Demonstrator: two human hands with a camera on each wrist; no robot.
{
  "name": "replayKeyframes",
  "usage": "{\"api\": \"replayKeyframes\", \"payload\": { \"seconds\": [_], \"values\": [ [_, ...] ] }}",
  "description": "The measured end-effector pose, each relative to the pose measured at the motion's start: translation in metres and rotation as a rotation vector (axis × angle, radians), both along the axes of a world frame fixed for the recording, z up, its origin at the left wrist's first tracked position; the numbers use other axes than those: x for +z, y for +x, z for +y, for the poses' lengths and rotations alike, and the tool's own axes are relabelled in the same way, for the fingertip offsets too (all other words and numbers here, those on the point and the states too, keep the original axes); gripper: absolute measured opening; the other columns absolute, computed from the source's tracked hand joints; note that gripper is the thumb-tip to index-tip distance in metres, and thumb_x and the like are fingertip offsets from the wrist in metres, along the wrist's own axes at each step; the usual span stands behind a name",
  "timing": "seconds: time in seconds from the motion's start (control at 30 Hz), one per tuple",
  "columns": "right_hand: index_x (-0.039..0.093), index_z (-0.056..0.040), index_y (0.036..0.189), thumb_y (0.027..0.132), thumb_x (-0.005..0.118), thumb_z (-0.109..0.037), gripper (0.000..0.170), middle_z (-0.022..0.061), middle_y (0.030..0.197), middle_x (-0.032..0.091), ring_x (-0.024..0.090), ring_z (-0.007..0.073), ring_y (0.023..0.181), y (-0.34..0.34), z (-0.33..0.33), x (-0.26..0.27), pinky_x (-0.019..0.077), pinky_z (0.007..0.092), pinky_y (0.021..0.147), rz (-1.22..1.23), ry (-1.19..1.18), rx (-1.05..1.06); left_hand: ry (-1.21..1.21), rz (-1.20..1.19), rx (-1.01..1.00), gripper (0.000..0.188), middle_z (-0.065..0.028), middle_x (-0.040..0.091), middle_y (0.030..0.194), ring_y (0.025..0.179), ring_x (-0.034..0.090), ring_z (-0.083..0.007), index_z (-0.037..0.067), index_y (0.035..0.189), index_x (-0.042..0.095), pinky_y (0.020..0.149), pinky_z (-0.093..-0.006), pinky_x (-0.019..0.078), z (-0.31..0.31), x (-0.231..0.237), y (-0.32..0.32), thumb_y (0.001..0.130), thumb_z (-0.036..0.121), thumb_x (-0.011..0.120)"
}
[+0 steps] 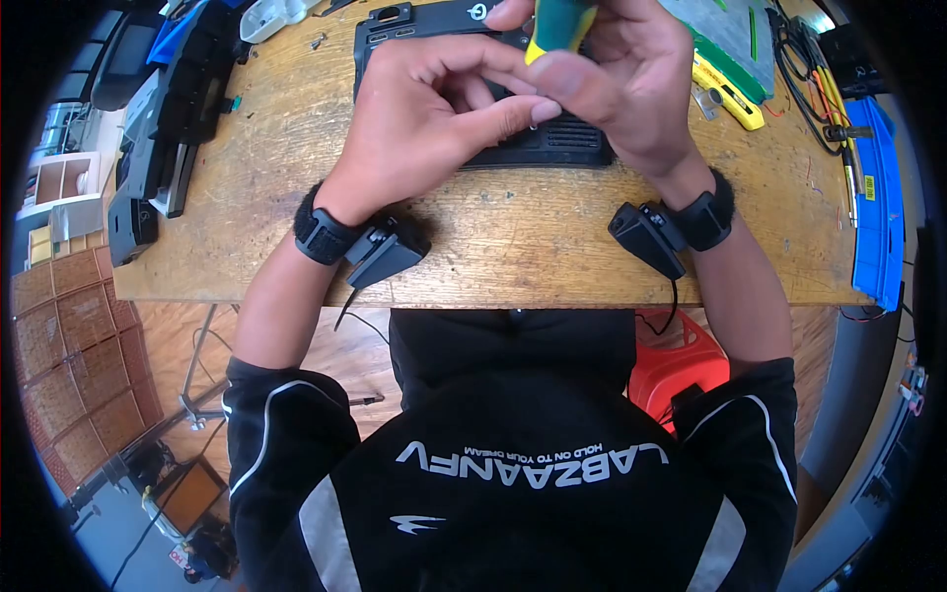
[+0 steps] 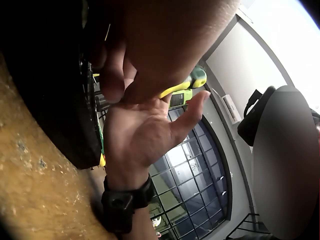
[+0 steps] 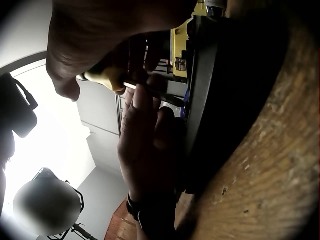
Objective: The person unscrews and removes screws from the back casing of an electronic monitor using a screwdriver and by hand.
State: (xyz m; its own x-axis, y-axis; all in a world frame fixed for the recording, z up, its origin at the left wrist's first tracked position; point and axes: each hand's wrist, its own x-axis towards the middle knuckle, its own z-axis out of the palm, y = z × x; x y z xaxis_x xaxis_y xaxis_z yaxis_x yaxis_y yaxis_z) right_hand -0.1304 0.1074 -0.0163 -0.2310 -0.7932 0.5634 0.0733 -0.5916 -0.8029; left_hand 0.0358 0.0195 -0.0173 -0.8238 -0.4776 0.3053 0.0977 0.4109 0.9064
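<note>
A screwdriver with a green and yellow handle (image 1: 562,28) is in my right hand (image 1: 641,94), the thumb laid along the handle. Its shaft (image 3: 167,96) slants toward a black electronic housing (image 1: 582,150), where the tip end is dark in the right wrist view. My left hand (image 1: 419,123) is low over the housing, thumb and fingers pinching around the shaft. The housing lies flat on the wooden table, with a vent grille at its near right corner and a white logo at the far side. Both hands cover much of its middle.
To the right lie a yellow utility knife (image 1: 730,94), black cables (image 1: 804,74) and a long blue tray (image 1: 881,212). Black equipment cases (image 1: 187,94) line the left edge of the table (image 1: 493,247). Small metal parts (image 1: 317,41) lie left of the housing.
</note>
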Motion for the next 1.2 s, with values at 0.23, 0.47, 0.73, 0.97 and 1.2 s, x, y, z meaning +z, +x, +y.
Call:
{"api": "replayKeyframes", "payload": {
  "seconds": [0.23,0.47,0.73,0.97,1.2],
  "values": [
    [0.071,0.0047,0.111,0.082,0.086,-0.014,0.038,0.0075,0.092,0.071,0.068,0.0128,0.086,-0.006,0.008,0.005,0.0556,0.026,0.077,0.38,-0.013,-0.229,-0.144,-0.001,0.009,0.02,0.0043,0.064,0.065,0.054,0.05,0.0002,0.002,0.09,0.076,0.049,-0.019,0.0373,0.0,-0.001,0.001,0.081,0.015,0.089],
    [0.066,0.0088,0.123,0.094,0.073,-0.026,0.045,0.0085,0.099,0.071,0.068,0.013,0.089,0.001,0.008,-0.002,0.0557,0.027,0.081,0.073,0.059,-0.073,-0.022,0.008,0.009,0.017,0.0053,0.063,0.066,0.055,0.049,0.0017,0.001,0.095,0.078,0.05,-0.0181,0.037,0.001,0.001,-0.001,0.085,0.011,0.086],
    [0.065,0.0113,0.123,0.098,0.069,-0.026,0.045,0.0096,0.1,0.071,0.067,0.0128,0.087,-0.004,0.002,-0.008,0.0553,0.0276,0.08,0.142,-0.002,-0.05,-0.09,-0.024,0.0,0.015,0.0063,0.061,0.067,0.058,0.048,0.0017,0.001,0.098,0.074,0.052,-0.0167,0.0343,0.002,0.005,0.001,0.088,0.007,0.083],
    [0.066,0.0118,0.122,0.097,0.071,-0.027,0.046,0.0103,0.099,0.072,0.068,0.0132,0.086,0.001,0.008,0.002,0.0555,0.0269,0.078,0.097,-0.017,-0.041,-0.113,-0.013,-0.03,0.015,0.0055,0.062,0.068,0.057,0.049,0.0018,0.001,0.098,0.074,0.052,-0.0162,0.035,0.002,0.007,0.003,0.087,0.006,0.083],
    [0.068,0.0112,0.12,0.096,0.069,-0.025,0.044,0.0109,0.098,0.072,0.068,0.0141,0.087,0.001,0.011,0.007,0.0555,0.0276,0.081,0.195,0.035,-0.12,-0.148,-0.032,-0.001,0.014,0.0029,0.067,0.07,0.06,0.055,0.0005,0.0,0.098,0.074,0.054,-0.0162,0.0406,0.002,0.005,0.003,0.088,0.005,0.082]
  ]
}}
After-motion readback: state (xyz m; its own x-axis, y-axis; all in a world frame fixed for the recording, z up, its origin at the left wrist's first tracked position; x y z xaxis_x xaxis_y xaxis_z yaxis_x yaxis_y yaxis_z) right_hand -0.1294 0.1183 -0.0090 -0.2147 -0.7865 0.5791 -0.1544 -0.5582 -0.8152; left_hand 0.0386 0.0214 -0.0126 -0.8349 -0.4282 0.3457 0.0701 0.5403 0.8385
